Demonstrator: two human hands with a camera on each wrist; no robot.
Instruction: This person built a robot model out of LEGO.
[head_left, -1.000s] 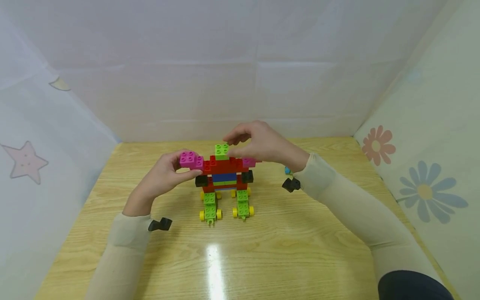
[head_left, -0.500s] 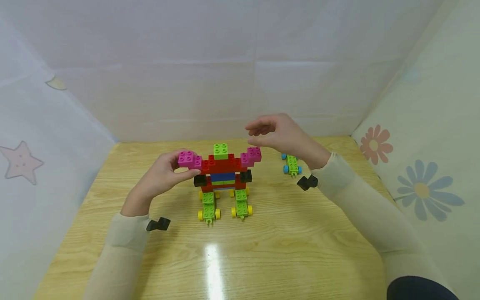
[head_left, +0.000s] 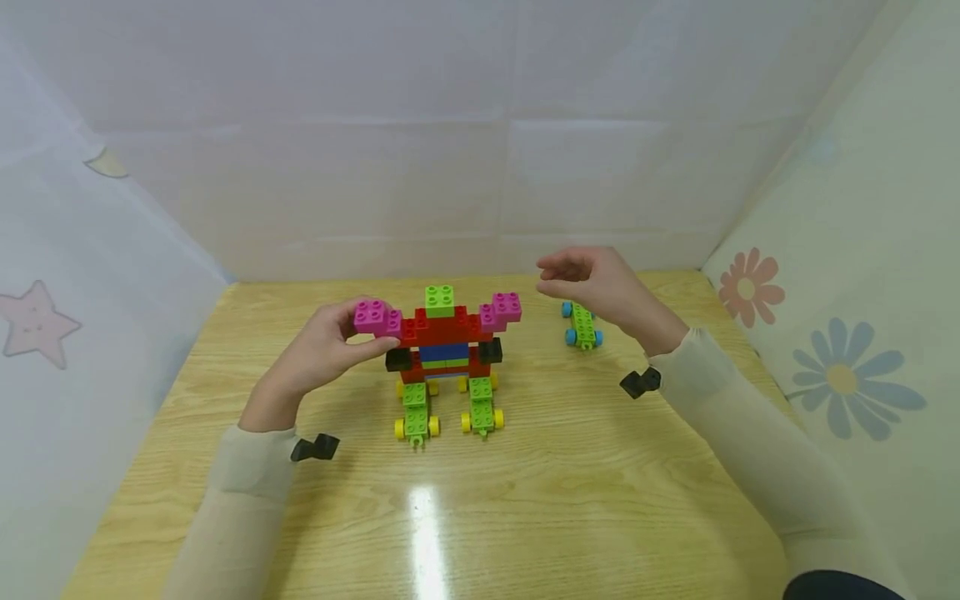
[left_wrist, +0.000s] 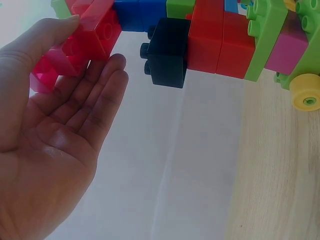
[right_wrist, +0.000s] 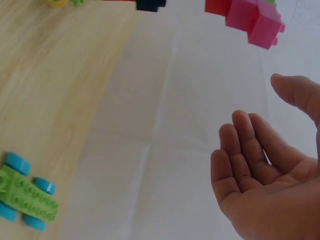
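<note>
A figure of toy building bricks (head_left: 443,335) stands on the table, with a lime brick on top, red shoulders, pink arm ends and black side bricks. Its legs rest on two lime wheeled bases (head_left: 416,417) with yellow wheels. My left hand (head_left: 322,354) grips the figure's left arm, thumb in front and fingers behind. In the left wrist view the thumb lies against a red brick (left_wrist: 98,32). My right hand (head_left: 600,283) is in the air to the right of the figure, fingers loosely bent, holding nothing. The pink arm end (right_wrist: 264,25) is apart from it.
A lime wheeled base (head_left: 582,325) with blue wheels sits on the wooden table (head_left: 525,500) at the back right, below my right hand. White cloth walls (head_left: 420,167) enclose the table at the back and both sides.
My right hand has left the lime top brick and moved off to the right, uncovering the right pink arm end and the blue-wheeled base. The left hand keeps its grip.
</note>
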